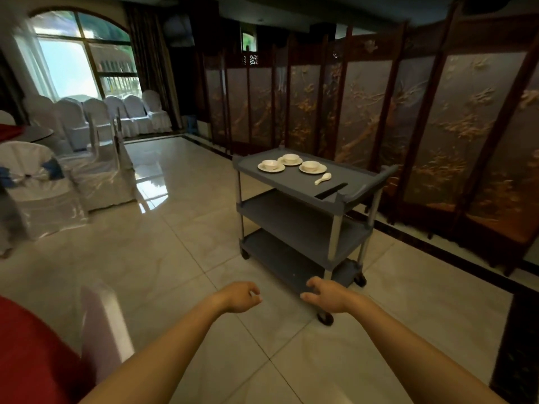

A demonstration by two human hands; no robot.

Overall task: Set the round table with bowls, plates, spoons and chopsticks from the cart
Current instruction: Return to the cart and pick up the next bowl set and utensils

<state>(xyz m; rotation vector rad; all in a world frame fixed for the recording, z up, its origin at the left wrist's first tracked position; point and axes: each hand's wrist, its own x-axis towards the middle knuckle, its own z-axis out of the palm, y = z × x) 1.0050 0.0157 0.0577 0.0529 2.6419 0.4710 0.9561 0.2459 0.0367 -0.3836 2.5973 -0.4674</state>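
Both empty: left hand and right hand held out toward the grey service cart.
Fingers of each hand are loosely curled, grasping nothing. The 3-shelf cart stands at 12 o'clock on the tiled floor. Its top shelf carries 3 white bowls, each on a plate, with a ceramic spoon at 4 o'clock of them. A red-clothed table shows at 8 o'clock.

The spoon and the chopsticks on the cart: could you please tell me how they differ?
The spoon is white, short and curved; the chopsticks are dark, long and straight. The spoon lies nearer the plates; the chopsticks lie by the shelf's edge. Both rest on the cart's top shelf.
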